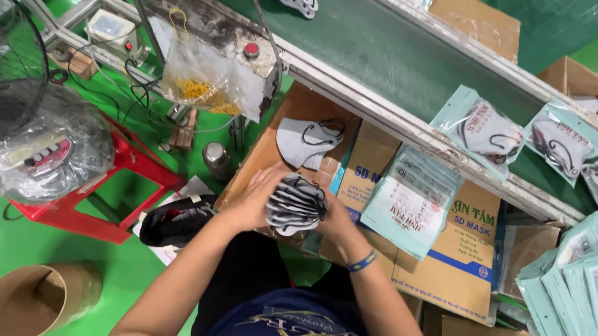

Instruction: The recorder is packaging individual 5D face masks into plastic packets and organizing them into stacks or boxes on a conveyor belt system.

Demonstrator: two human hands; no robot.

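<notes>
Both my hands hold one stack of grey face masks with black ear loops over a cardboard box in front of me. My left hand cups the stack from the left and my right hand presses it from the right. A single grey mask lies on the cardboard just beyond the stack. A pale teal pouch pile rests to the right of my right hand on a printed carton.
A green conveyor belt runs diagonally above, carrying filled mask pouches. More teal pouches are stacked at the right. A red stool, a wrapped fan, a round cardboard drum and a bag of yellow bits stand at the left.
</notes>
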